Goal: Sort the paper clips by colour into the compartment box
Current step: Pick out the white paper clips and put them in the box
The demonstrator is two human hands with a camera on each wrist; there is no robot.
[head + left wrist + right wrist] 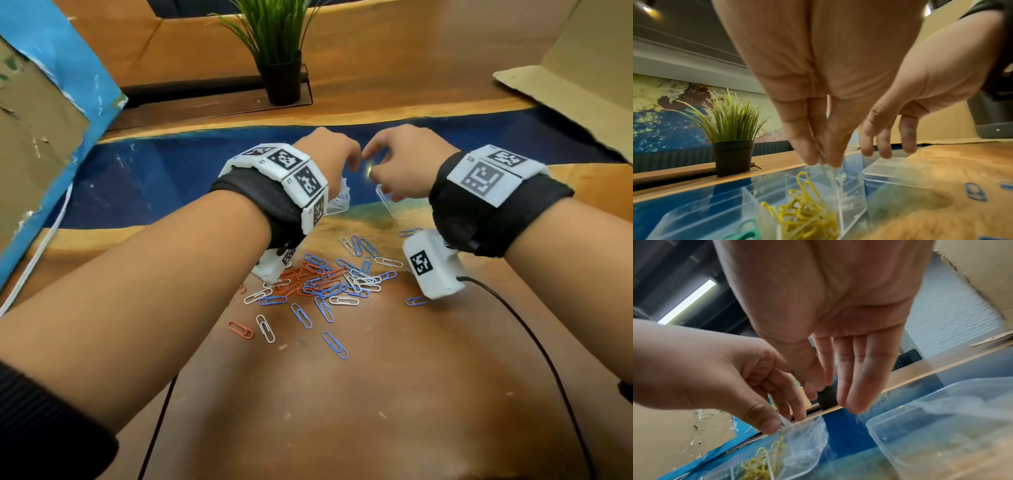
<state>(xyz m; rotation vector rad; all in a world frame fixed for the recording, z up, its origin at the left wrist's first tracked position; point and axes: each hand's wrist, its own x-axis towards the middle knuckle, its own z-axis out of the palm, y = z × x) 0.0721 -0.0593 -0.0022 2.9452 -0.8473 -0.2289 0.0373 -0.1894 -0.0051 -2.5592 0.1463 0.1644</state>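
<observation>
Loose red, white and blue wire paper clips lie heaped on the brown tabletop, nearer the person than both hands. Beyond them, the left hand pinches something pale, apparently a white clip, its fingers pressed together directly above the end cell of the clear plastic compartment box. Yellow clips fill the adjoining cell, green the next. The right hand hovers beside it, fingers straight and holding nothing, above the clear lid. The left hand is nearer the drop.
</observation>
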